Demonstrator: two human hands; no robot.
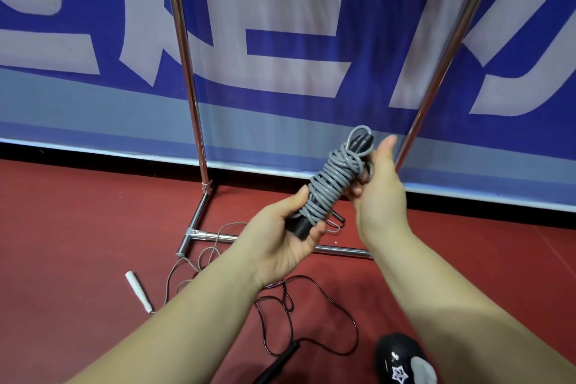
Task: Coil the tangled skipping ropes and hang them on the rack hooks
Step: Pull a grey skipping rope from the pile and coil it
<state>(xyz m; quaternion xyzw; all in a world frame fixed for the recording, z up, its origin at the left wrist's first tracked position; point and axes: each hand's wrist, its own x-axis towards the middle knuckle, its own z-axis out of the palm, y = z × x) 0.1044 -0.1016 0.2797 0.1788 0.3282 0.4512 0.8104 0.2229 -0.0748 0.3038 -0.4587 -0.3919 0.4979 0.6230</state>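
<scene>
floor (93, 212): red, loose black rope (311, 315) and white-handled rope (174, 271) sprawled near rack (199, 134) base
grey rope (335, 179): coiled, midair between rack poles
left hand (290, 237): wrapped round bottom handle
right hand (378, 187): pinching the top end

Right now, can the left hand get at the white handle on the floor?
Probably not yet. The left hand grips the black handle end of the grey coiled rope, so it is busy. The white handle lies uncovered on the red floor, lower left, with nothing over it.
</scene>
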